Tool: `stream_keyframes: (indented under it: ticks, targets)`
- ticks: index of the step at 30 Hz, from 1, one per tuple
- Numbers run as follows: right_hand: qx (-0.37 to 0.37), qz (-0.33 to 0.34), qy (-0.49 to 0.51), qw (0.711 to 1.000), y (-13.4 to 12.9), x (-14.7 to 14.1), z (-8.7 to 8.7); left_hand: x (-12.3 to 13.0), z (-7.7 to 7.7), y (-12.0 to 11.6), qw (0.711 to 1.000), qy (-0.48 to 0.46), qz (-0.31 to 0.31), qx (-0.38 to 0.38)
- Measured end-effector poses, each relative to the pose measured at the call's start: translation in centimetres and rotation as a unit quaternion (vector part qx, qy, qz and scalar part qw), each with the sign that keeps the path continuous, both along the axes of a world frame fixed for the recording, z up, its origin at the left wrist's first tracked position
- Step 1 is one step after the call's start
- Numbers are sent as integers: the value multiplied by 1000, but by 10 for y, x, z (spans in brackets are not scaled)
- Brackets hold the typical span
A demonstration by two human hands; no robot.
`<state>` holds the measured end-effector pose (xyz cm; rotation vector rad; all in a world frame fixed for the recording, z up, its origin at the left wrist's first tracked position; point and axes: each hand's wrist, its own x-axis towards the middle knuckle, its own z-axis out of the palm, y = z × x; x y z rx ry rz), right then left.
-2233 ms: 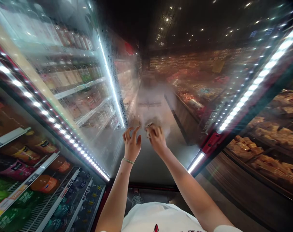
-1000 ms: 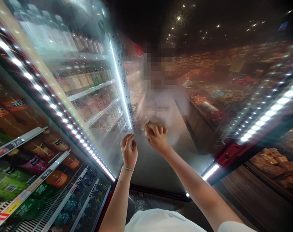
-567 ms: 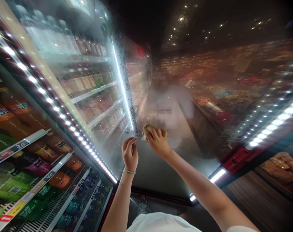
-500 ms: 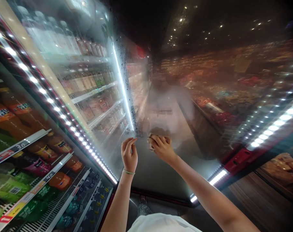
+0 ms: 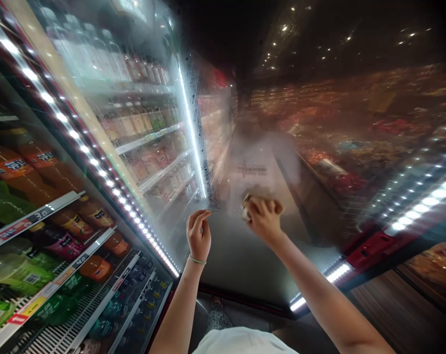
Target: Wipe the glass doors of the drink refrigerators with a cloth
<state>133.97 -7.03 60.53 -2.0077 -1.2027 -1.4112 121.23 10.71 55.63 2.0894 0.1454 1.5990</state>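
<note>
Head view. The right hand is clenched around a pale crumpled wad, perhaps cloth or tissue; most of it is hidden by the fingers, so the material cannot be told. The wad lies at the hand's upper left, against or just before a misted glass pane; whether it touches the glass cannot be told.

The left hand stands apart from the grip, to its left. It is raised and half-curled, with nothing visible in it, and its fingertips are just beside a dark, streaked door edge. A pale thin wristband circles the left wrist.

Beyond the edge, and above the left hand, bottled drinks stand on shelves behind fogged glass. Lower left of the grip, orange soft-drink bottles and green bottles sit on shelves with price strips. A vertical LED strip runs above the left hand. Ahead of the grip, a blurred figure in a pale shirt shows in the glass. Lower right lies a red door fitting.
</note>
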Motion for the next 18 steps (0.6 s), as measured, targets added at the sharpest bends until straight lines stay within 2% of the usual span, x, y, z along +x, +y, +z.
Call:
stream_keyframes:
  ticks: [2,4,6,8,10,12,15,16,18]
  targets:
    - [72,-61,41,995,9,7,19,1,0,-1,1000,8,3,-8]
    - [80,-62,62,993,30,6,28,2,1,-3,1000,13,-5,-7]
    - [11,-4,44,999,46,-3,18,3,2,-4,1000,11,-10,-1]
    - [-75,54,4,996,46,-11,-2,1,1,-3,1000,5,-6,5]
    - [-101,52,-25,993,35,-11,-13,-3,-2,0,1000,-1,4,5]
    - [-45,-11,-18,999,26,-4,-5,-7,-5,4,1000,-1,10,-2]
    - [55,-87,3,995,37,3,22,-10,-9,7,1000,-2,15,-22]
    - [51,-86,-9,995,44,1,27,-10,-9,8,1000,-4,14,-28]
    - [-13,-50,-63,997,54,-7,24,-10,-9,10,999,-11,13,-38]
